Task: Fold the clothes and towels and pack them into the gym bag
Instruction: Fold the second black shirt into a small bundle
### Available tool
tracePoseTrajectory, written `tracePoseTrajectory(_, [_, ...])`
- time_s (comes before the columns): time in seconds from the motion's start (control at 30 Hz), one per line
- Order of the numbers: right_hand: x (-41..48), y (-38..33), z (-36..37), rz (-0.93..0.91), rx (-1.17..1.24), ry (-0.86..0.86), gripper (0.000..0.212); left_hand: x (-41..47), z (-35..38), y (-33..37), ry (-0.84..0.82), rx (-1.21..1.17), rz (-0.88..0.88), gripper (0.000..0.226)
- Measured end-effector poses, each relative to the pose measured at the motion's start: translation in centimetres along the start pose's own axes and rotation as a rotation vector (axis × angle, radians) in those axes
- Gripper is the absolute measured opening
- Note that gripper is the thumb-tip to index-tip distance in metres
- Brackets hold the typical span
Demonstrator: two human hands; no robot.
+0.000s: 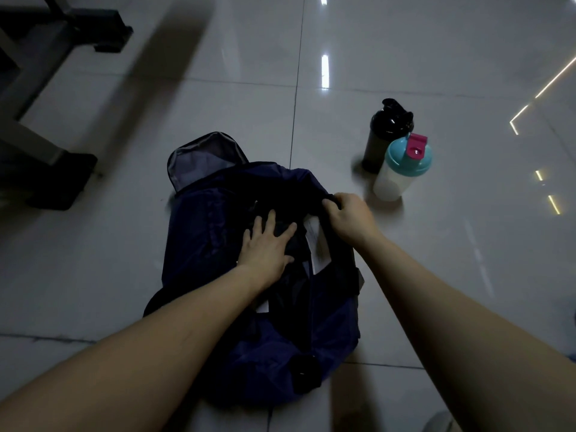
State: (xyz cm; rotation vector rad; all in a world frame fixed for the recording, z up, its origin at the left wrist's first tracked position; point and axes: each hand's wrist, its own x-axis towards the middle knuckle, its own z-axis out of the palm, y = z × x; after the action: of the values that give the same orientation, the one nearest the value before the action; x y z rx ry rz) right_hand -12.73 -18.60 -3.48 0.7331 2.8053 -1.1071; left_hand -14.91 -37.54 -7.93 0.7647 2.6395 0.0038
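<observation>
A dark navy gym bag lies on the tiled floor, its end flap open toward the far side. My left hand lies flat with straight fingers on dark cloth inside the bag's open top. My right hand grips the bag's right-hand edge near the opening, fingers curled round the fabric. A strip of white fabric shows inside the bag between the two hands. What else lies in the bag is too dark to make out.
Two shaker bottles stand on the floor right of the bag: a black one and a white one with a teal lid and pink cap. A dark metal bench frame stands at the far left. Glossy tiles surround the bag.
</observation>
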Motion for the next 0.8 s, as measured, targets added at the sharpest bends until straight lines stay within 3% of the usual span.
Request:
tracePoseTrajectory(0.03, [-0.1,0.1,0.0,0.017,-0.013,0.029,0.019,0.3,0.0,-0.2,-0.035,-0.021,0.004,0.077])
tracePoseTrajectory(0.1, [-0.6,0.0,-0.1,-0.024,-0.077,0.189,0.027,0.8,-0.1,-0.8,-0.088,-0.048,0.011,0.076])
tracePoseTrajectory(0.2, [-1.7,-0.9,-0.1,-0.337,-0.311,0.398,0.028,1.5,-0.4,-1.6,-0.148,-0.048,0.032,0.077])
tracePoseTrajectory(0.27, [-2.2,-1.2,0.6,-0.367,-0.465,0.292,0.029,1.9,-0.6,-1.9,-0.176,-0.055,0.036,0.078])
tracePoseTrajectory(0.37, [-2.8,-1.0,2.2,-0.158,-0.714,0.064,0.040,2.0,-0.9,-2.0,-0.198,-0.096,0.027,0.080])
tracePoseTrajectory(0.43, [-2.6,-0.8,2.4,-0.113,-0.757,0.023,0.028,2.1,-0.9,-1.9,-0.203,-0.097,0.029,0.081])
tracePoseTrajectory(0.57, [-0.9,-0.4,0.9,-0.230,-0.686,-0.098,0.008,1.9,-1.1,-2.0,-0.192,-0.052,0.039,0.078])
tracePoseTrajectory(0.67, [0.4,0.7,-1.2,-0.278,-0.649,-0.094,0.009,2.1,-1.1,-1.8,-0.152,-0.005,0.030,0.077])
tracePoseTrajectory(0.8, [0.5,3.0,-3.2,-0.191,-0.584,-0.011,0.008,2.5,-0.7,-1.4,-0.137,-0.033,0.007,0.076])
